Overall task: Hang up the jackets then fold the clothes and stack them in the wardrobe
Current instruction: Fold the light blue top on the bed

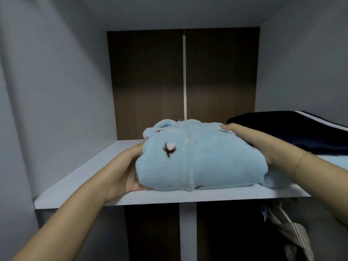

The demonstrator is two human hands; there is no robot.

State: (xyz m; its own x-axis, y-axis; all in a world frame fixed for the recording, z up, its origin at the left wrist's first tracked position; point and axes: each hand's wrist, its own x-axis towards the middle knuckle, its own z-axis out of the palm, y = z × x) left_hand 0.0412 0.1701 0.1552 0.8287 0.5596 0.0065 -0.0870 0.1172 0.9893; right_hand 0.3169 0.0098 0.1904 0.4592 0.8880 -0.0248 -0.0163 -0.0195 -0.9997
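Note:
A folded light-blue fleece garment [199,159] with small brown-and-white motifs lies on the white wardrobe shelf [79,178], near its front edge. My left hand [126,168] presses flat against the garment's left side, its fingertips hidden under the fabric. My right hand [252,140] lies with straight fingers along the garment's right side and top. A folded dark navy garment [293,132] with a white stripe sits on the shelf to the right, just behind my right hand.
The shelf sits in a white compartment with a dark brown back panel [150,81]. Bare shelf lies to the left of the blue garment. Below the shelf, a white divider [188,230] splits the space; a striped garment [293,234] hangs at lower right.

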